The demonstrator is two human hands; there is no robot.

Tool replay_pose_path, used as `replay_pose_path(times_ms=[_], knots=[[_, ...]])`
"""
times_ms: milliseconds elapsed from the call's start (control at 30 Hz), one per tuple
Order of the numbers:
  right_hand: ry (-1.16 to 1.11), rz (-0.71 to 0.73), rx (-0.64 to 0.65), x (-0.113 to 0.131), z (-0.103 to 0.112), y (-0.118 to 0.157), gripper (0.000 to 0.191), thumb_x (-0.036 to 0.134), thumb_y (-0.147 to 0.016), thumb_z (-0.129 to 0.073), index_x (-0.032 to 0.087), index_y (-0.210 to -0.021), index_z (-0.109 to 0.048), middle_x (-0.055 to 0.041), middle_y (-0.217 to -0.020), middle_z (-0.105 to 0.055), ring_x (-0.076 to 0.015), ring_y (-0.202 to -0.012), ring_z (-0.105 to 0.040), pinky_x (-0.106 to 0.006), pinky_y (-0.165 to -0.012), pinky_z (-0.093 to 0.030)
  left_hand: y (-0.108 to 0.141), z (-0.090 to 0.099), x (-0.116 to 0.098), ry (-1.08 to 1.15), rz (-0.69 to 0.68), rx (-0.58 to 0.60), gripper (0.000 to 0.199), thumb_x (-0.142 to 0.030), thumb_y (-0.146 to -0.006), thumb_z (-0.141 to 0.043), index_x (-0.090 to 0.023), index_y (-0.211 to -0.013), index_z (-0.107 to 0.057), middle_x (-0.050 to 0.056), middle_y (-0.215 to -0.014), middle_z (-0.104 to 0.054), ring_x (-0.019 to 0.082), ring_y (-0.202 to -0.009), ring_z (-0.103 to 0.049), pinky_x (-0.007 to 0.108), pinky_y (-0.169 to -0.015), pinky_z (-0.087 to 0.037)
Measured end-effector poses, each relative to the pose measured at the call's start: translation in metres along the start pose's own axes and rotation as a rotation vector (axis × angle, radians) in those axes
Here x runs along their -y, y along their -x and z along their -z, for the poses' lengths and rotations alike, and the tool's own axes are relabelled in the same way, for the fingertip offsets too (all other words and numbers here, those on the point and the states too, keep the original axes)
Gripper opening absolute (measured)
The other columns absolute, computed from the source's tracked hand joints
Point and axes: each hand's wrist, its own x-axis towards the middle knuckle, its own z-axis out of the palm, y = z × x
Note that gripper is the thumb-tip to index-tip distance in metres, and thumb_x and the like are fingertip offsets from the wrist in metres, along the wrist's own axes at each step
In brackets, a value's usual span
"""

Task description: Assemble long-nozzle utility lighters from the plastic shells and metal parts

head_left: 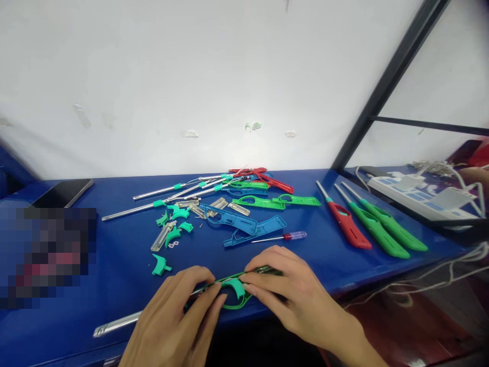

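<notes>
My left hand (178, 316) is closed around the left part of a green lighter casing (234, 307) at the table's front edge. From under this hand a silver metal tube (116, 324) sticks out to the left. My right hand (294, 290) grips the casing's right end, its fingertips at a teal trigger (237, 288) that sits in the casing's finger loop. The fingers hide much of the casing's inside. Beyond my hands lie several loose teal triggers (160, 265), a clear fuel tank (163, 236), blue casing halves (233, 220) and a purple-handled screwdriver (294, 235).
Metal lighter tubes (130, 210) with teal collars lie at the back left, near green casing halves (260, 203) and red ones (275, 181). One red lighter (349, 227) and two green lighters (382, 232) lie right. A phone (63, 193), a power strip (416, 196) and a black frame (382, 97) flank them.
</notes>
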Motion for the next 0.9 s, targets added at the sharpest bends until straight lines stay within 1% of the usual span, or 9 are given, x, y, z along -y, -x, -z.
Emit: replay_pose_path(times_ms=[100,167,300,433,500,633,733,900], knots=[[-0.004,0.012,-0.007,-0.001,0.000,0.000,0.016,0.023,-0.107,-0.065,0.021,-0.112,-0.080,-0.0040,-0.108,-0.076,-0.0198,-0.095,-0.067,-0.038,-0.086,-0.053,-0.006,-0.001,-0.003,0.001,0.087,-0.020,0.016,-0.028,-0.108,-0.057,-0.024,-0.118,-0.069,0.005,-0.116,-0.067,0.018,-0.100,-0.071,0.033,-0.089,-0.060],[0.000,0.019,-0.009,-0.001,0.000,0.000,0.017,0.023,-0.107,-0.065,0.022,-0.114,-0.080,-0.0038,-0.108,-0.076,-0.0195,-0.094,-0.066,-0.038,-0.086,-0.053,-0.010,-0.002,-0.004,-0.001,0.121,-0.028,0.016,-0.030,-0.108,-0.057,-0.026,-0.117,-0.070,0.003,-0.114,-0.068,0.017,-0.096,-0.071,0.032,-0.086,-0.060],[0.011,0.011,-0.002,0.000,0.000,0.001,0.018,0.024,-0.107,-0.064,0.023,-0.115,-0.080,-0.0036,-0.107,-0.076,-0.0196,-0.095,-0.066,-0.038,-0.086,-0.054,-0.016,-0.003,-0.007,0.050,0.075,-0.003,0.018,-0.023,-0.109,-0.053,-0.027,-0.116,-0.069,0.001,-0.111,-0.067,0.014,-0.093,-0.071,0.027,-0.083,-0.059],[0.014,0.006,0.000,0.000,0.000,0.001,0.018,0.025,-0.108,-0.063,0.023,-0.113,-0.080,-0.0034,-0.107,-0.076,-0.0188,-0.095,-0.066,-0.037,-0.086,-0.054,-0.019,-0.002,-0.009,0.048,0.046,-0.014,0.022,-0.018,-0.109,-0.049,-0.024,-0.112,-0.070,0.002,-0.108,-0.067,0.013,-0.089,-0.071,0.027,-0.081,-0.059],[0.017,0.008,-0.003,0.000,0.000,0.001,0.018,0.025,-0.108,-0.063,0.023,-0.112,-0.080,-0.0033,-0.107,-0.076,-0.0186,-0.095,-0.067,-0.037,-0.086,-0.054,-0.018,-0.002,-0.009,0.035,0.039,-0.009,0.023,-0.017,-0.108,-0.049,-0.024,-0.113,-0.070,0.002,-0.109,-0.068,0.013,-0.089,-0.071,0.027,-0.079,-0.060],[0.012,0.011,-0.008,-0.001,-0.001,0.001,0.017,0.025,-0.108,-0.064,0.023,-0.112,-0.080,-0.0034,-0.108,-0.076,-0.0187,-0.095,-0.067,-0.037,-0.086,-0.054,-0.015,-0.001,-0.008,0.025,0.035,0.011,0.023,-0.018,-0.108,-0.049,-0.025,-0.117,-0.069,0.001,-0.109,-0.068,0.013,-0.087,-0.071,0.028,-0.079,-0.060],[0.007,0.013,-0.009,-0.002,-0.001,0.001,0.016,0.025,-0.107,-0.065,0.023,-0.112,-0.080,-0.0033,-0.108,-0.076,-0.0189,-0.094,-0.067,-0.037,-0.085,-0.053,-0.013,-0.001,-0.006,0.018,0.012,0.046,0.023,-0.018,-0.109,-0.049,-0.025,-0.120,-0.068,0.002,-0.111,-0.068,0.014,-0.089,-0.071,0.028,-0.082,-0.060],[0.003,0.014,-0.005,-0.002,-0.001,0.001,0.016,0.024,-0.107,-0.065,0.022,-0.112,-0.080,-0.0033,-0.108,-0.076,-0.0189,-0.095,-0.067,-0.037,-0.086,-0.053,-0.012,-0.002,-0.005,0.018,0.021,0.045,0.023,-0.017,-0.108,-0.051,-0.025,-0.121,-0.067,0.002,-0.112,-0.066,0.014,-0.091,-0.070,0.028,-0.082,-0.059]])
